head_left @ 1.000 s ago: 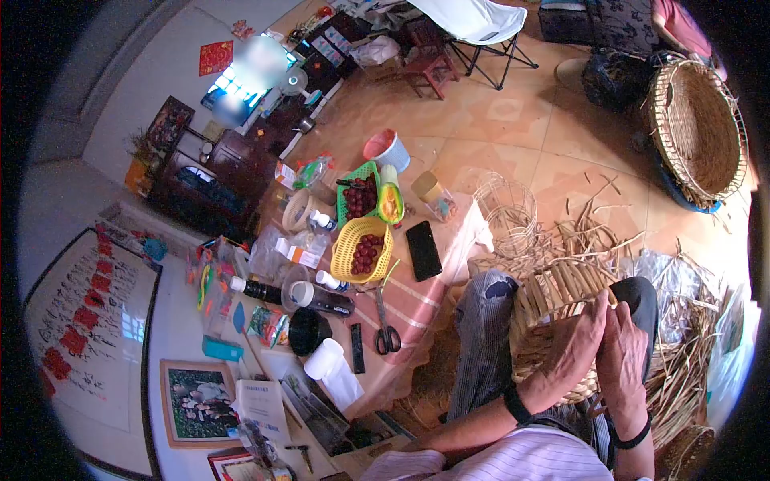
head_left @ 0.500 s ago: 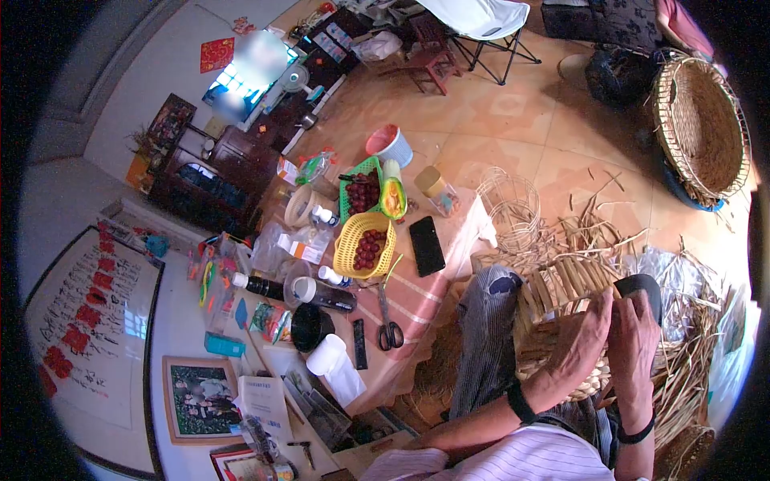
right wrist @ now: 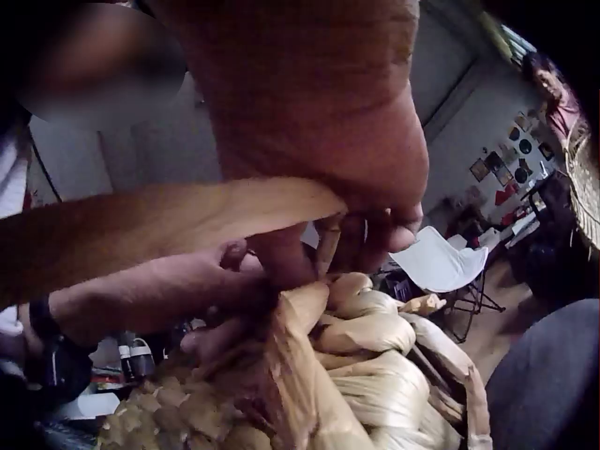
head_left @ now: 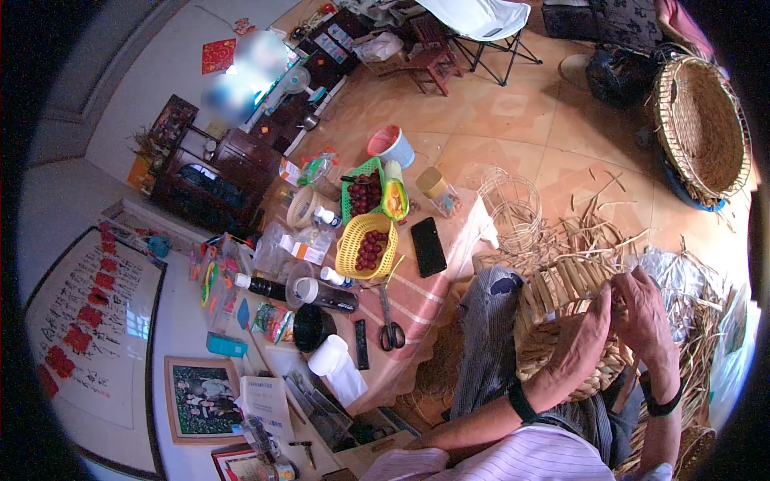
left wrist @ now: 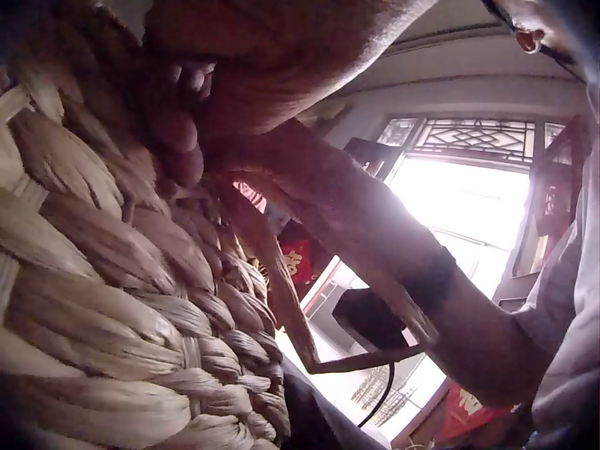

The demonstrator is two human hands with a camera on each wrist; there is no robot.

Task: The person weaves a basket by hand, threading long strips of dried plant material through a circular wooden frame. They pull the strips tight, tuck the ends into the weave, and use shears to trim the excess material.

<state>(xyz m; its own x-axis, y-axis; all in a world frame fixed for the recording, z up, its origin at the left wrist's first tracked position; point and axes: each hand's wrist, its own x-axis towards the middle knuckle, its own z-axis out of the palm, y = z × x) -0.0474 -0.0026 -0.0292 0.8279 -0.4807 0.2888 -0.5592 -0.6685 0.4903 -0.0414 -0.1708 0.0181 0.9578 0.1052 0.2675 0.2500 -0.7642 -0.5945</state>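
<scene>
Left hand (head_left: 573,333): fingers curled at the edge of the work, gripping it. Right hand (head_left: 644,317): bent fingers pinching a flat tan strip of dried plant fibre (right wrist: 169,230) just above that edge.

Tan basket of thick, plaited plant fibre (head_left: 565,284): on the person's lap, under both hands. Close-set woven rows already covered much of its wall. Loose ends stood free at the edge, so the edge seemed the part in hand; tucking or weaving in those strips was judged left to do. How much of the far side was finished could not be told.

Loose heap of dry tan strips (head_left: 593,228): on the floor beyond the knees, apparently spare stock.

Black-handled scissors (head_left: 391,333): on the pink striped tablecloth (head_left: 405,301), lying apart from both hands.

Large round tan woven basket (head_left: 710,120): well apart, tilted, on the floor's far side.
</scene>
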